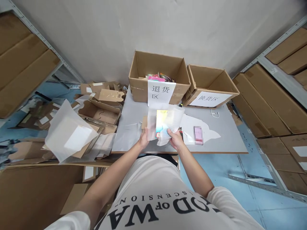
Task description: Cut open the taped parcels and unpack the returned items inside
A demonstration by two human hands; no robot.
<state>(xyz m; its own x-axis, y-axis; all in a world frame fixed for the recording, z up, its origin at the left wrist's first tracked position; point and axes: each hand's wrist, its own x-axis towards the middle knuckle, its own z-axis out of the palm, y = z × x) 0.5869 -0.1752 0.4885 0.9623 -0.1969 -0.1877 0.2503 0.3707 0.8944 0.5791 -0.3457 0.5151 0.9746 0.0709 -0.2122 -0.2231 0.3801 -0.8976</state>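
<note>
Both hands grip one frosted bag (165,123) above the table's (134,115) near edge: left hand (144,139) pinched on its left side, right hand (176,139) closed on the crumpled bottom, a yellow card (161,120) seen inside. Step judged as unbagging; next move prob. needs the card slid out w/ the bag held firm. Behind, the labelled box (157,76) holds colourful packs (157,76); the right box (211,84) looks empty.

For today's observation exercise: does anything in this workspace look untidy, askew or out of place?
Yes. Left of the table, torn cardboard pieces and loose translucent bags lie in a jumbled heap. The right-hand labelled box sits tilted, angled against its neighbour.
</note>
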